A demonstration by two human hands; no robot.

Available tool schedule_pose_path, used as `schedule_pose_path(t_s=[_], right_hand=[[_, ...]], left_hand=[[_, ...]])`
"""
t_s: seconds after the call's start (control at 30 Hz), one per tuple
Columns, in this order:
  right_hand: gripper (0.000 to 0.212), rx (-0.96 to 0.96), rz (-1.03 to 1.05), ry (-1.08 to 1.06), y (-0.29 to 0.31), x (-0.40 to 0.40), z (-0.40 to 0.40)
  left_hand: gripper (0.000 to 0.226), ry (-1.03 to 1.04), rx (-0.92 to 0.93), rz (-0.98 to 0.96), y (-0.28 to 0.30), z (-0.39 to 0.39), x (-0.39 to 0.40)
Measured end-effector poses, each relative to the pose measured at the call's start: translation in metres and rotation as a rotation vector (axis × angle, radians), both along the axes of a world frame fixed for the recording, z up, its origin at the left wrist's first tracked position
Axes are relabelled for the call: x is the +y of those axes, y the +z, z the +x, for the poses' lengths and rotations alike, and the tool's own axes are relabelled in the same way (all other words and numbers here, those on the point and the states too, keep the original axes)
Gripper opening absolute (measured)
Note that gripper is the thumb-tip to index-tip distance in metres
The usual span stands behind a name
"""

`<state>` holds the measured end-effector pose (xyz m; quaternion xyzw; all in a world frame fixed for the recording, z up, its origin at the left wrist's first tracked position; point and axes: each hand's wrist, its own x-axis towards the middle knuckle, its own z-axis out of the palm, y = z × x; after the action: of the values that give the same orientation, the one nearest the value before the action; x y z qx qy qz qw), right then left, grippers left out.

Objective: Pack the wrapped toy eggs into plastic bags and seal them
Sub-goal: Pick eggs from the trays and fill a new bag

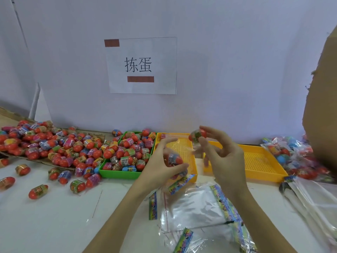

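Note:
My left hand (160, 165) grips a clear plastic bag with a colourful header (179, 183); a red wrapped toy egg (173, 158) sits inside it between my thumb and fingers. My right hand (221, 157) is raised beside it and pinches a second wrapped egg (197, 135) at its fingertips, just above the bag's mouth. Both hands hover over the left yellow tray (186, 143). A green tray (116, 173) to the left is full of wrapped eggs.
Many loose eggs (45, 143) lie on cardboard and on the table at left. Empty bags (197, 207) are piled in front of me. A second yellow tray (262, 161) stands at right, with filled bags (295, 157) and a brown cardboard box (322, 106) beyond it.

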<state>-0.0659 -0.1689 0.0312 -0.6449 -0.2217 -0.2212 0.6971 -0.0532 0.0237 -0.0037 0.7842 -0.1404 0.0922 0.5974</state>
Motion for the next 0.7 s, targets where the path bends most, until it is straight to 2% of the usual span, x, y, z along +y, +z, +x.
schedule_pose_path(t_s=[0.17, 0.3, 0.57, 0.7], right_hand=[[0.028, -0.075, -0.379, -0.185, -0.008, -0.008, 0.004], [0.026, -0.183, -0.706, -0.264, -0.008, -0.017, 0.01], [0.026, -0.233, -0.653, -0.15, -0.011, -0.009, 0.008], [0.037, -0.268, -0.639, -0.112, -0.011, -0.008, 0.008]], left_hand=[[0.082, -0.068, -0.128, 0.096, -0.002, -0.001, -0.008], [0.079, -0.027, -0.158, 0.104, -0.002, 0.0, -0.012], [0.071, 0.025, -0.122, 0.171, 0.003, -0.003, -0.012], [0.071, -0.008, -0.116, 0.131, 0.004, -0.004, -0.012]])
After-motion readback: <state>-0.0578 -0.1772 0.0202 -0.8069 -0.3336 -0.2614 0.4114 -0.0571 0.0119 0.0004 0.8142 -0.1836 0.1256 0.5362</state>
